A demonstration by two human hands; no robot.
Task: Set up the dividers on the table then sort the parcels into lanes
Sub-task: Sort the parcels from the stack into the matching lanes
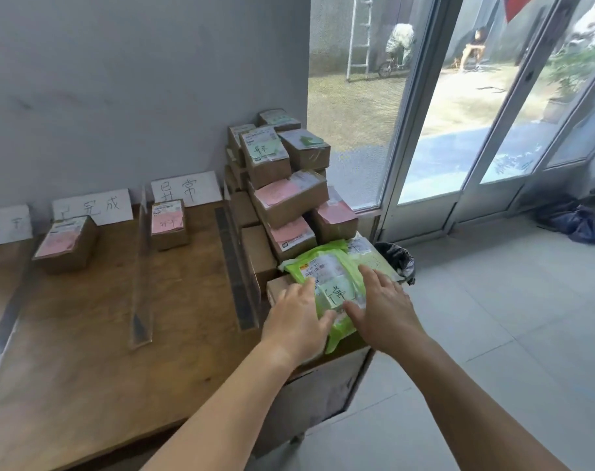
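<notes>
The left grip [298, 316] lies flat with straight fingers on the green parcel [337, 283], thumb along its near edge; the right grip [384, 309] presses the same parcel, fingers spread wide. The parcel sits at the surface's [85, 351] right end, at 6 o'clock from the stack of boxes [286, 185]. From the left: a clear divider [0, 338], a pink-labelled box [67, 243], a second divider [140, 277], a smaller box [168, 224] at its 2 o'clock, then a third divider [236, 266] beside the stack.
</notes>
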